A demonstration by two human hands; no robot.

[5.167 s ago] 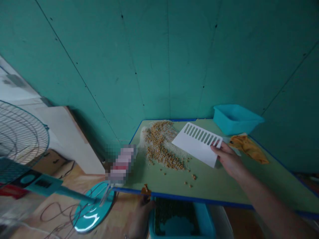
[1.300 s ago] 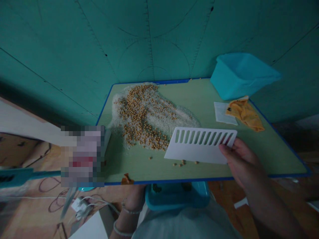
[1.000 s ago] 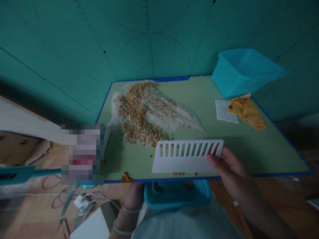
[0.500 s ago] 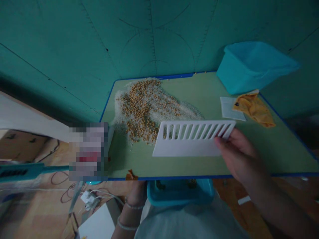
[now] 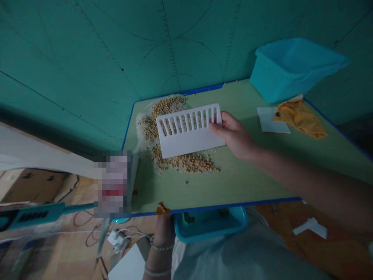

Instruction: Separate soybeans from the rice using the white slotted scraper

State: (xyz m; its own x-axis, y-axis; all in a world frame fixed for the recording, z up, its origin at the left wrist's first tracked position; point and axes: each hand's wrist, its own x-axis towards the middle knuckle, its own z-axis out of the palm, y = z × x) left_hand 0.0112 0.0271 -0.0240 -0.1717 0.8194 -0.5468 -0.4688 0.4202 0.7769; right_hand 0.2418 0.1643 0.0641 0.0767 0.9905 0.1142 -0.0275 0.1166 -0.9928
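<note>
My right hand (image 5: 234, 134) pinches one end of a white slotted plastic scraper (image 5: 190, 142), thumb in front. The scraper is over a spread pile of tan, soybean-like beans (image 5: 194, 162) mixed with fine whitish grains (image 5: 142, 140), and covers part of it. My left hand (image 5: 165, 227) is below the table's front edge, at the left side of a blue tray (image 5: 211, 233); its fingers are hidden, so I cannot tell whether it grips the tray. A few dark clumps show inside the tray.
The green table (image 5: 247, 179) has a blue edge and meets a green wall. At its back right stands a turquoise bin (image 5: 271, 77), near a white card (image 5: 271, 120) and a yellow cloth (image 5: 304, 120). A power strip (image 5: 118, 239) with cables lies on the floor at left.
My right hand has moved the scraper left and away from me, onto the pile. Beans now lie spread along the near side of the scraper. My left hand stays below the table edge.
</note>
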